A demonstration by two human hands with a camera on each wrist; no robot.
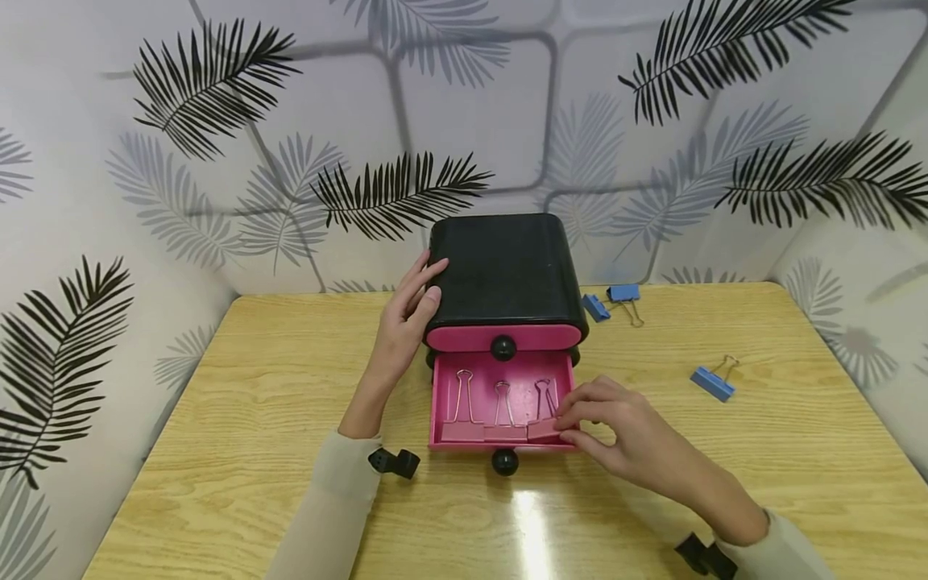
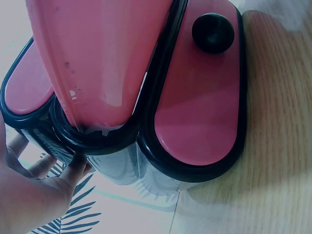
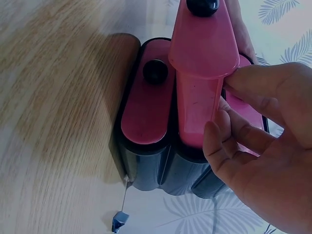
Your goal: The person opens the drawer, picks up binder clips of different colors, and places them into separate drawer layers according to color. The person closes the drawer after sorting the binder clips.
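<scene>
A black mini drawer unit (image 1: 503,270) with pink fronts stands on the table. Its middle drawer (image 1: 432,403) is pulled out, and three pink binder clips lie in a row inside: a left one (image 1: 462,432), a middle one (image 1: 505,433) and a right one (image 1: 540,429). At the drawer's right wall my right hand (image 1: 638,435) pinches the right clip's end between thumb and fingers. That clip is hidden in the right wrist view. My left hand (image 1: 406,322) rests along the unit's left side, fingertips at its top edge.
Two blue binder clips (image 1: 623,292) lie by the unit's back right corner. Another blue binder clip (image 1: 713,383) is farther right on the wooden table (image 1: 290,387). Behind the table rises a leaf-patterned wall covering (image 1: 478,113). A round black knob (image 1: 504,461) juts from the drawer front.
</scene>
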